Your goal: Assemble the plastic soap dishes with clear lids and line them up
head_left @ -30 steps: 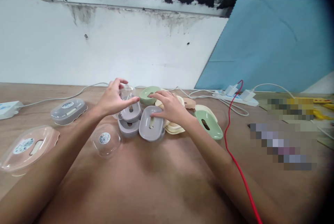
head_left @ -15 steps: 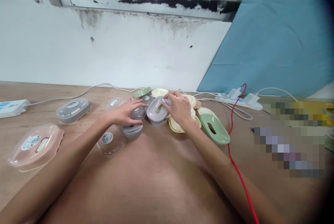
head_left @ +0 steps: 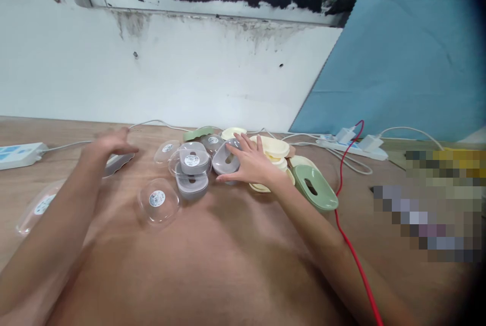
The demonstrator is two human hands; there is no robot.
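A heap of small plastic soap-dish parts lies mid-table: grey trays (head_left: pixel 192 184), cream trays (head_left: pixel 274 149), a green tray (head_left: pixel 315 187) and clear lids (head_left: pixel 158 203). My right hand (head_left: pixel 252 164) rests on a grey tray (head_left: pixel 224 163), fingers curled over its edge. My left hand (head_left: pixel 108 145) is blurred by motion and hovers over a closed grey box (head_left: pixel 117 160) at the left, fingers hard to read. A pink box with a clear lid (head_left: pixel 36 209) sits partly behind my left forearm.
The wooden table (head_left: pixel 235 265) runs to a white wall below a window. A red cable (head_left: pixel 355 260) crosses the right side. White power strips (head_left: pixel 18 154) (head_left: pixel 357 145) and their cords lie along the back. A blue panel (head_left: pixel 402 57) leans at the right.
My left hand swung left from the grey trays to above the closed grey box. A clear lid now sits on the grey stack. My right hand stays on its grey tray.
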